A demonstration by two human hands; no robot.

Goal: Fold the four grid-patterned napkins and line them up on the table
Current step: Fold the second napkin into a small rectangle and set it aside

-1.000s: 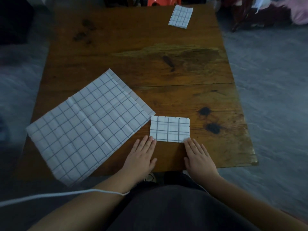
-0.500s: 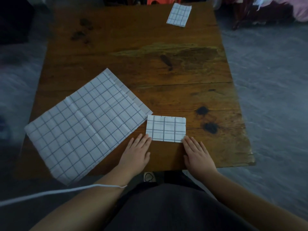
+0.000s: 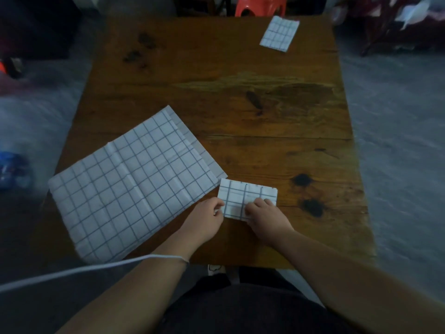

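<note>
Left hand (image 3: 207, 216): fingers curled, pinching the near-left edge of the small folded napkin (image 3: 245, 192). Right hand (image 3: 266, 216): fingers bent over the near-right corner of the same napkin and gripping it; the thumb is hidden. Both hands hold one item, which spans the gap between them, with its far edge lying beyond the fingertips.

Position of the small folded napkin: near the front edge of the desk (image 3: 265, 116), slightly right of centre, long side running left to right. Whether its near edge is lifted off the wood cannot be told.

Adjacent items:
- Open napkin (image 3: 125, 186), spread flat and turned at an angle, just left of the left hand. Its right corner is just beside the folded piece, and its near-left corner overhangs the desk edge.
- Second napkin (image 3: 207, 155), lying beneath the open one, showing only as a narrow strip along its right edge.
- Far folded napkin (image 3: 279, 33), at the far right corner of the desk and well apart from the hands.

A white cord (image 3: 96, 268) runs from the left wrist toward the left border. A red stool (image 3: 260, 4) stands beyond the far desk edge.
</note>
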